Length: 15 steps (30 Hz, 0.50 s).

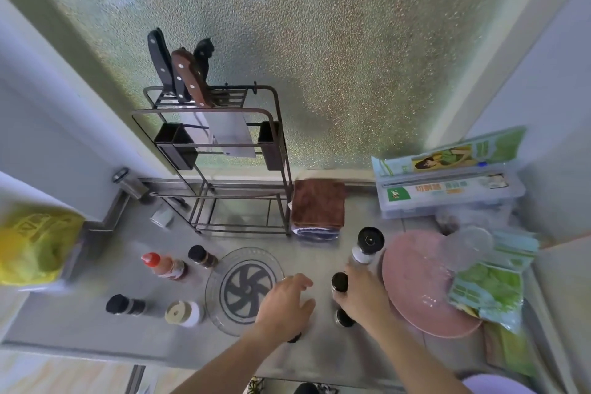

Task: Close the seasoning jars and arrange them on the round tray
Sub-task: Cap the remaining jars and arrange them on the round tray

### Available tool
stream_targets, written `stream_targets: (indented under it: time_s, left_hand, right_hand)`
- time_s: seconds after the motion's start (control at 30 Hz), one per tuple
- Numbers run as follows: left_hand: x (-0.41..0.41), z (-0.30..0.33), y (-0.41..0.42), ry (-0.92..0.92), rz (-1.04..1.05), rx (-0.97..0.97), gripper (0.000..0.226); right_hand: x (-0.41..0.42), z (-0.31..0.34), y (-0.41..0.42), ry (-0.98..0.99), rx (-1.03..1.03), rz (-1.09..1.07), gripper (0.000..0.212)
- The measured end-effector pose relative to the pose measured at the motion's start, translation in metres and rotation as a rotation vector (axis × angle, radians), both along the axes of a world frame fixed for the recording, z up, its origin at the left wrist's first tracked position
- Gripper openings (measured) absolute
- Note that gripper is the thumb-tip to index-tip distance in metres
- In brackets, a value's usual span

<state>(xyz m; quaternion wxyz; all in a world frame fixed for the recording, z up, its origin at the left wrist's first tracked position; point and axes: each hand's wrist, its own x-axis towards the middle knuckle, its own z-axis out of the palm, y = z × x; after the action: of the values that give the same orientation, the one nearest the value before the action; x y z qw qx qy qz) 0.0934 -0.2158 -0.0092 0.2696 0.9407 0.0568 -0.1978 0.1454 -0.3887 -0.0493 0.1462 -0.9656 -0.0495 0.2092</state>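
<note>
A clear round tray with a dark pinwheel centre lies on the steel counter with no jars on it. My left hand hovers over its right edge, fingers spread, holding nothing. My right hand grips a black-capped seasoning jar just right of the tray. A white grinder with a black top stands behind that hand. Left of the tray stand a red-capped sauce bottle, a dark-capped jar, a black-lidded jar and a white jar with a beige lid. A small dark jar sits under my right wrist.
A black wire knife rack stands at the back, with a folded brown cloth beside it. A pink plate, green packets and wrap boxes crowd the right side. A yellow bag sits at far left.
</note>
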Motion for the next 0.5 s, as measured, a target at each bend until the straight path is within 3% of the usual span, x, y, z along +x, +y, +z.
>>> stream_targets:
  time_s: [0.2,0.37,0.5]
  left_hand:
    - [0.002,-0.001,-0.005,0.007,0.026,-0.004,0.035]
    - [0.004,-0.003,-0.015,-0.003,0.050,-0.006,0.033]
    - [0.010,-0.007,-0.024,-0.015,0.088,-0.026,0.033]
  right_hand:
    - [0.030,0.019,-0.027,-0.349,0.113,-0.243,0.040]
    - [0.063,-0.003,-0.038,-0.133,0.089,-0.234,0.065]
    - [0.070,-0.025,-0.036,-0.066,0.183,-0.300,0.065]
